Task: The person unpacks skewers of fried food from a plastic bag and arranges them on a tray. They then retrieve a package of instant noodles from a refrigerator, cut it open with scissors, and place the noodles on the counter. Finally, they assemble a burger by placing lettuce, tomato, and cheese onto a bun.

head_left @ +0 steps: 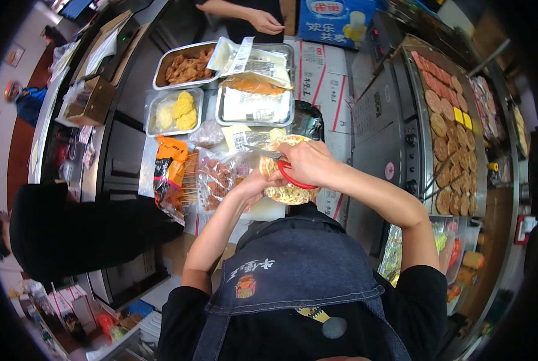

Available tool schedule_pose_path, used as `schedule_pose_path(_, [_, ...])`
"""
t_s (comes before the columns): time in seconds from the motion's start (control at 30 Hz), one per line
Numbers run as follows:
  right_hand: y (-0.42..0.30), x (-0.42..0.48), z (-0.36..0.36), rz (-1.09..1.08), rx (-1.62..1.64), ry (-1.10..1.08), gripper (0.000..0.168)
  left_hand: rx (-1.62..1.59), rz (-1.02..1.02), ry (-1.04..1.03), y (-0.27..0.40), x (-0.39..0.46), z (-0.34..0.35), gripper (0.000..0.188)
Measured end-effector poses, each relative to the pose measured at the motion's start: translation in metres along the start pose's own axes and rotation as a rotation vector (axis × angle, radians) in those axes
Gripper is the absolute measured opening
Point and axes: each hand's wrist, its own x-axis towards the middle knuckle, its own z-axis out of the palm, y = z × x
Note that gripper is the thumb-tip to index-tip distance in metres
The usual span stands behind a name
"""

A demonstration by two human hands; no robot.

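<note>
My right hand (309, 160) grips a pair of scissors (298, 180) with red handles, its metal blades pointing left. Under both hands is a clear plastic bag of pale, shredded-looking mixed food (293, 196). My left hand (254, 186) holds this bag by its left side; the fingertips are partly hidden. Just left of that hand lies a clear bag of reddish-brown meat pieces (214, 178). Beside it, wooden skewers (190, 176) stick out near an orange and black printed packet (172, 155). A flat pale packet (246, 137) lies beyond the scissor blades.
Metal trays hold fried pieces (187, 67), yellow patties (185, 110) and white packets (255, 106). A griddle (481, 198) with browned patties and sliced meat stands at right. A person in black (93, 230) is close at left; another person's hand (266, 21) is across the table.
</note>
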Motion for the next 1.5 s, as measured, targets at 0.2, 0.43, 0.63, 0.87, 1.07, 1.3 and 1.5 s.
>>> schedule_pose_path(0.2, [0.001,-0.051,-0.012,0.181,0.009,0.122,0.054,-0.054,-0.135,-0.284,-0.009,0.017,0.006,0.043])
schedule_pose_path(0.43, [0.030,-0.183,-0.025,0.512,0.255,0.035,0.063,-0.294,-0.506,-0.786,-0.034,0.057,0.048,0.058])
schedule_pose_path(0.63, [0.095,-0.324,-0.052,0.460,0.511,-0.188,0.063,-0.608,-0.492,-0.918,-0.078,0.040,0.163,0.089])
schedule_pose_path(0.87, [0.202,-0.653,-0.020,0.818,0.813,0.865,0.041,-0.542,-0.391,-0.783,-0.140,0.052,0.271,0.110])
schedule_pose_path(1.07, [0.317,-0.893,0.011,1.777,-0.621,1.035,0.047,-0.574,-0.414,-0.659,-0.135,0.072,0.327,0.094])
schedule_pose_path(1.3, [0.325,-0.857,-0.040,2.104,-1.042,0.528,0.027,-0.725,-0.454,-0.627,-0.104,0.088,0.346,0.076])
schedule_pose_path(1.5, [0.280,-0.639,-0.037,1.168,-0.708,1.353,0.025,-0.748,-0.441,-0.661,-0.090,0.079,0.332,0.080])
